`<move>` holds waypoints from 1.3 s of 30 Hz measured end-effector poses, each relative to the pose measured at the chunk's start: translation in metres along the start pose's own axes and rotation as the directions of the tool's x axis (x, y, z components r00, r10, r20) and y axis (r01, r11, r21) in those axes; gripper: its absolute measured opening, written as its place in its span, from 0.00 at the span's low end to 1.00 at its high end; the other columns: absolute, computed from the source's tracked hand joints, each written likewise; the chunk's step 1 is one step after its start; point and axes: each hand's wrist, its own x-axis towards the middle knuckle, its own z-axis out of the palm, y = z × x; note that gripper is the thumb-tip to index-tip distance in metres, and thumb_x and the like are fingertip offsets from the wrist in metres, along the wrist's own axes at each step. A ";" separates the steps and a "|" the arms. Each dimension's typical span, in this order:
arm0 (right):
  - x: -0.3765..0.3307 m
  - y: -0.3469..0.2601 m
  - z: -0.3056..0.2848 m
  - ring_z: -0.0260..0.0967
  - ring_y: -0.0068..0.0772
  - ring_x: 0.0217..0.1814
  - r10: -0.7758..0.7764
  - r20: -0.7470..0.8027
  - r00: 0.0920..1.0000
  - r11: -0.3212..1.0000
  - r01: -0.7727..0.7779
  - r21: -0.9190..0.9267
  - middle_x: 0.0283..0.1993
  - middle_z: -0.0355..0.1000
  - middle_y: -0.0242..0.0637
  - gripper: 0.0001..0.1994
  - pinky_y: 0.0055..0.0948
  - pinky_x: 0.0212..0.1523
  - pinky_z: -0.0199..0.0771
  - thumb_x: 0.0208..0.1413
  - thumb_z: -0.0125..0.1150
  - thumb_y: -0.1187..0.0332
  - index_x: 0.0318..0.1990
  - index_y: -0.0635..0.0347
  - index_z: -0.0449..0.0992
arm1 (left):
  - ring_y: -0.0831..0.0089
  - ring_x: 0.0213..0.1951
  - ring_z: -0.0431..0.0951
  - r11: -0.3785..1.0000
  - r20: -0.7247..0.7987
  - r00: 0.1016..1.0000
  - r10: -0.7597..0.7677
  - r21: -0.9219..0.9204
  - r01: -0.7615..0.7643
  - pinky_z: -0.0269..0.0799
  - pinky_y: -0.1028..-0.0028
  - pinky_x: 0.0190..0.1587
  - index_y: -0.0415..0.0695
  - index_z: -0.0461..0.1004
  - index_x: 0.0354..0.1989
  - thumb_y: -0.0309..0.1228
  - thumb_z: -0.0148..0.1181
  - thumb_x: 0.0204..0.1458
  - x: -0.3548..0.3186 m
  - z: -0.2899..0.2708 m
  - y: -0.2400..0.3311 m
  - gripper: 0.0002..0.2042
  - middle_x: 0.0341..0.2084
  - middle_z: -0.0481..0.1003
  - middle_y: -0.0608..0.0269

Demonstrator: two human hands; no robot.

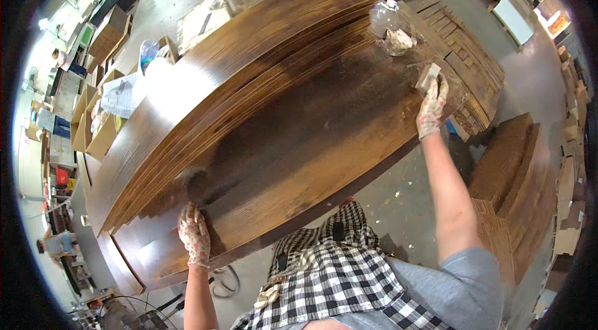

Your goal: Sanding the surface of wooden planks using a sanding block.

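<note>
The work in hand looked like rubbing dark stain into a fanned stack of wooden boards (268,81) laid across the tabletop (156,268).

The left hand (194,235), in a flowered glove, rested at the near-left end of the boards, fingers bent down on the wood just below a dark rubbed patch (199,187). Whether it pinched a cloth or merely pressed the surface could not be told. The right hand (431,106), gloved alike, reached far out to the boards' right end, its grip closed around a small pale block (428,75), probably a sponge or pad, held against the wood.

A broad darker band ran across the middle of the boards, while the far edges were lighter and browner. To do this well, I would judge that the block should travel along the grain in long overlapping passes, so the dark band feathered into the lighter wood without hard edges. The stepped board ends at the right would want care, since stain could pool there.

A clear bottle (384,17) and a clear tub with a rag (399,41) stood just beyond the right hand. Checked apron cloth (336,274) hung at the near edge.
</note>
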 end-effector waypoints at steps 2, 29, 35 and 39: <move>-0.002 0.015 0.001 0.60 0.39 0.68 -0.108 -0.016 0.994 0.986 0.109 0.129 0.67 0.62 0.45 0.23 0.39 0.68 0.60 0.70 0.50 0.62 0.68 0.63 0.62 | 0.48 0.58 0.72 0.955 0.084 0.983 -0.161 -0.238 0.177 0.68 0.59 0.62 0.40 0.73 0.58 0.27 0.56 0.58 0.009 0.021 0.035 0.19 0.56 0.73 0.46; -0.015 -0.003 -0.004 0.55 0.38 0.71 0.164 -0.077 0.983 0.813 -0.090 0.575 0.70 0.56 0.42 0.33 0.43 0.72 0.54 0.65 0.53 0.51 0.72 0.59 0.55 | 0.52 0.67 0.64 0.625 0.159 0.605 0.780 -0.228 -0.746 0.59 0.56 0.69 0.40 0.68 0.61 0.34 0.54 0.63 0.168 0.196 0.506 0.20 0.64 0.68 0.52; -0.005 -0.009 -0.057 0.58 0.41 0.69 0.138 -0.204 0.969 0.761 0.027 0.648 0.65 0.61 0.44 0.33 0.44 0.72 0.54 0.65 0.54 0.53 0.69 0.64 0.55 | 0.47 0.73 0.51 0.567 0.318 0.501 0.805 -0.165 -0.807 0.46 0.51 0.73 0.34 0.62 0.66 0.54 0.61 0.54 0.164 0.180 0.526 0.40 0.69 0.58 0.46; -0.014 0.003 -0.094 0.60 0.35 0.68 0.241 -0.220 0.945 0.790 -0.059 0.610 0.65 0.63 0.39 0.28 0.40 0.69 0.58 0.66 0.53 0.56 0.67 0.62 0.61 | 0.42 0.74 0.43 0.551 0.430 0.461 0.776 -0.107 -0.828 0.37 0.50 0.74 0.28 0.55 0.70 0.68 0.62 0.44 0.149 0.164 0.526 0.56 0.72 0.49 0.39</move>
